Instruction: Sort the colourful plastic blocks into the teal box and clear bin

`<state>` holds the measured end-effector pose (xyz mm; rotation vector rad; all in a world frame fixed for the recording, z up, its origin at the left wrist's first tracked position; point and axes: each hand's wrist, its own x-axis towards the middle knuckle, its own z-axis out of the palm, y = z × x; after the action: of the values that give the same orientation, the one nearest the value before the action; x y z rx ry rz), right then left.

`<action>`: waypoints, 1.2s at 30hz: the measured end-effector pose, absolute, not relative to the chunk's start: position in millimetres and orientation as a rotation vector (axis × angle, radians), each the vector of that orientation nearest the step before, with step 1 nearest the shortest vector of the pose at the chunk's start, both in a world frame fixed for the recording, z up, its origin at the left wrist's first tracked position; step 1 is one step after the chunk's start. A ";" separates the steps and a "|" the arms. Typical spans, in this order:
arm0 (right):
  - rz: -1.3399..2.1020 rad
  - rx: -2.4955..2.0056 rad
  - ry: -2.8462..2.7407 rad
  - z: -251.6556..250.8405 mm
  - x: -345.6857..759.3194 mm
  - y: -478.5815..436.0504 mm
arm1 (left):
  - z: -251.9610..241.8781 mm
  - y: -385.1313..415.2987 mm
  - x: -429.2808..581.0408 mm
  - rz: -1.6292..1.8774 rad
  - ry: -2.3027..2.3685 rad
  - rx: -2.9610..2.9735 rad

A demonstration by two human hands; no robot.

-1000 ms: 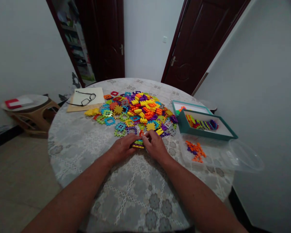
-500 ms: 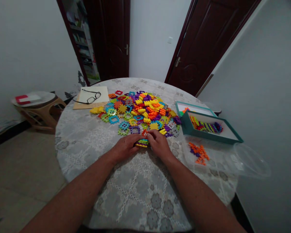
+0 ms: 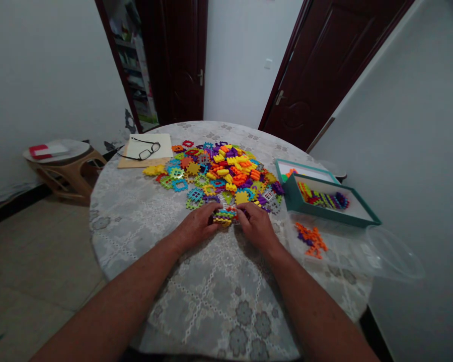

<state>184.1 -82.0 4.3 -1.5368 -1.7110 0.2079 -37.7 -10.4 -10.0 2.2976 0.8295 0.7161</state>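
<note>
Between my two hands is a small assembly of plastic building pieces [image 3: 224, 216], with yellow, green, blue, red and white parts. My left hand [image 3: 198, 223] is closed on its left side, thumb in front and fingers behind. On the right side my right hand [image 3: 257, 226] grips it with thumb and fingers; its fingertips are partly hidden. Just beyond the hands lies a heap of colourful plastic pieces [image 3: 222, 172]: toothed square plates and window frames, with yellow and orange rounded pieces on top.
At the right stand a teal box [image 3: 335, 213] holding a row of coloured pieces, its lid [image 3: 313, 170], and a clear plastic container [image 3: 362, 254] near orange pieces [image 3: 312, 240]. Black glasses [image 3: 145, 153] rest on paper [image 3: 164, 143] at the back left. A stool [image 3: 66, 173] stands left of the round table.
The assembly has turned in my hands, showing more of its red and white parts. My right hand has shifted slightly right, and the whole view has moved a little.
</note>
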 end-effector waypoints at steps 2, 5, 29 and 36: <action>0.253 -1.503 -1.762 3.8 181.4 -82.9 | -14.1 -8.8 -38.3 0.752 0.820 2.310; 0.297 -1.431 -1.810 3.6 175.7 -84.4 | -19.9 -5.8 -38.9 0.759 0.800 2.350; -0.077 -1.797 -1.469 90.7 241.9 -99.7 | -6.9 -1.3 -43.0 0.671 0.819 2.324; -0.361 -2.436 -1.285 130.8 391.7 -96.5 | -10.8 1.6 -41.9 0.634 0.800 2.388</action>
<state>391.7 -96.5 130.8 -2.4358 -1.2853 -0.3615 -41.9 1.6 -10.8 2.3876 0.7999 0.6345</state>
